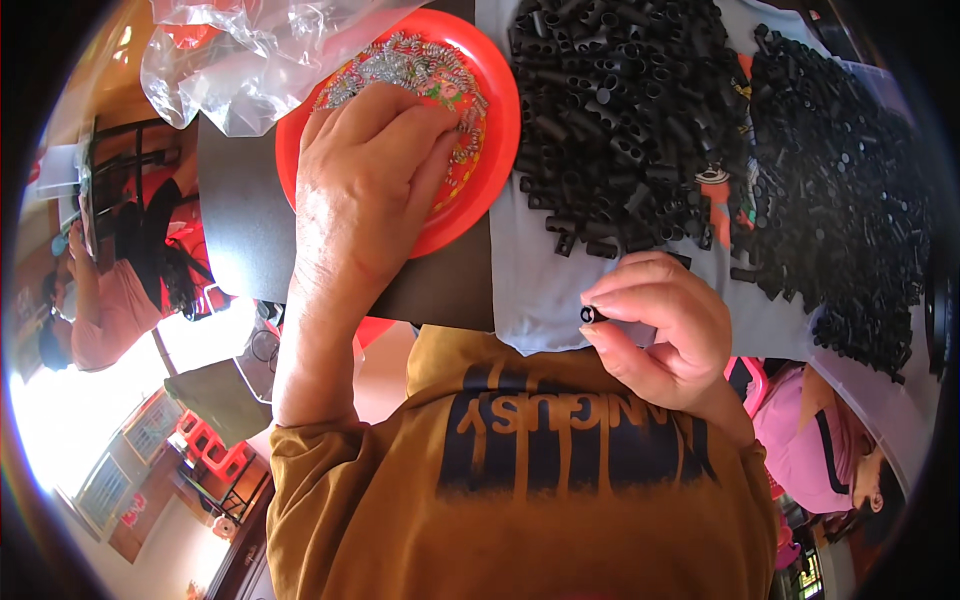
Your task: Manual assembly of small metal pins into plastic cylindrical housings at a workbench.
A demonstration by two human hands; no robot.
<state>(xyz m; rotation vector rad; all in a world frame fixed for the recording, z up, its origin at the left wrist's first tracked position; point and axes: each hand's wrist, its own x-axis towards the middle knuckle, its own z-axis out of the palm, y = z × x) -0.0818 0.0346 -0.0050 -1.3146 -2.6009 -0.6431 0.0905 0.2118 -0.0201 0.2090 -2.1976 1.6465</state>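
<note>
My left hand [365, 185] reaches over a round red plate [500, 150] at the upper left. Its thumb and forefinger come together above the small metal springs [405, 62] heaped there; whether a spring is between them does not show. Lower and to the right, my right hand [675, 325] pinches a short black tube [591, 315] between thumb and fingertips. The tube's round open end points left, and its other end is hidden by the fingers. Beyond that hand, a big pile of black tubes [610, 110] covers a light blue-grey cloth [535, 310].
Further right spreads a second pile of smaller black parts [850, 190]. A clear plastic bag [235, 75] overlaps the plate's far left side. The dark tabletop [240, 220] shows left of the plate. One person [115, 310] sits at the left, another in pink [800, 440] at the right.
</note>
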